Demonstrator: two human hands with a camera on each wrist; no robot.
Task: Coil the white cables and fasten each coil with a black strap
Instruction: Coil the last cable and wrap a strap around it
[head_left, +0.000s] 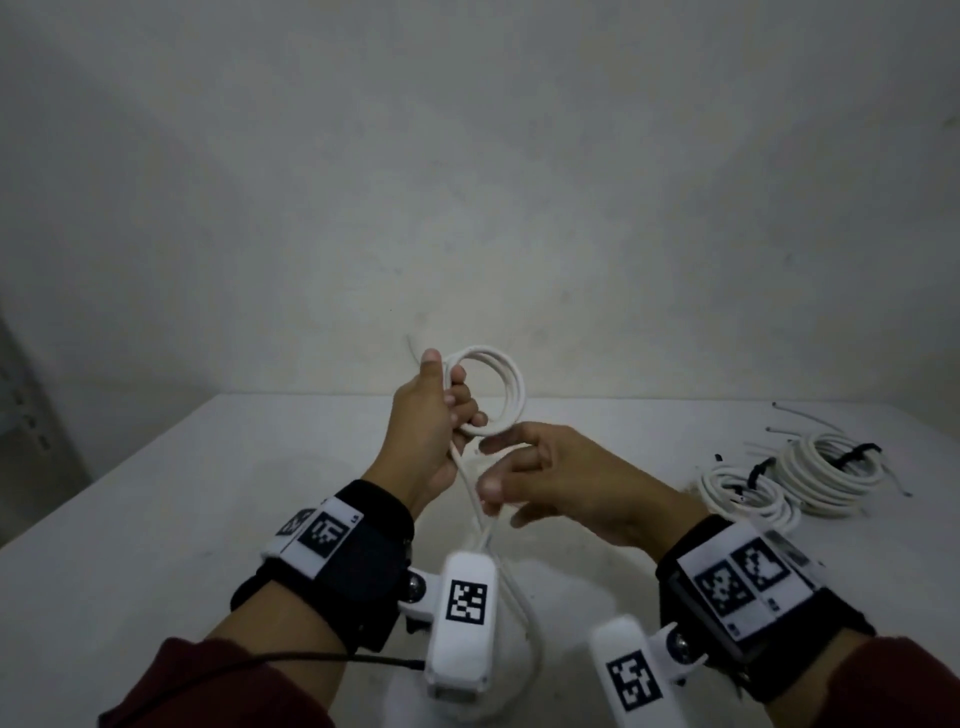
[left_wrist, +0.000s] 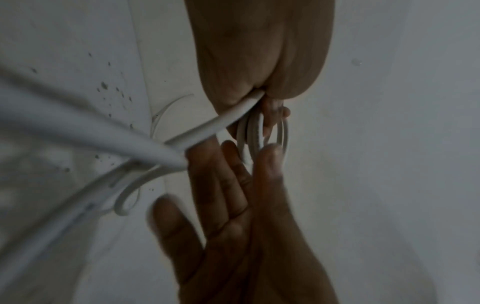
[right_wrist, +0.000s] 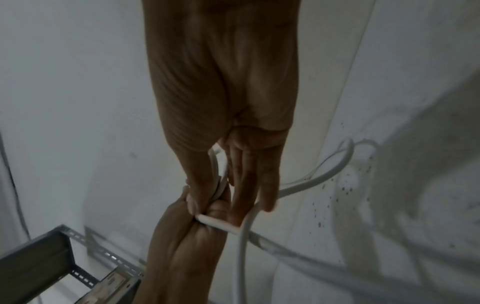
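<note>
Wrist cameras (head_left: 464, 618) lowest in view, left hand (head_left: 428, 431) fingers curled round white cable coil (head_left: 511, 387) held above surface (head_left: 208, 493), right hand (head_left: 566, 478) fingers straight, touching trailing cable (head_left: 468, 482), two strapped coils (head_left: 810, 488) resting at surface's right

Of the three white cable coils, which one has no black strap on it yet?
The coil held in the left hand: it is bare, while the two coils lying on the table to the right each carry a black strap.
</note>
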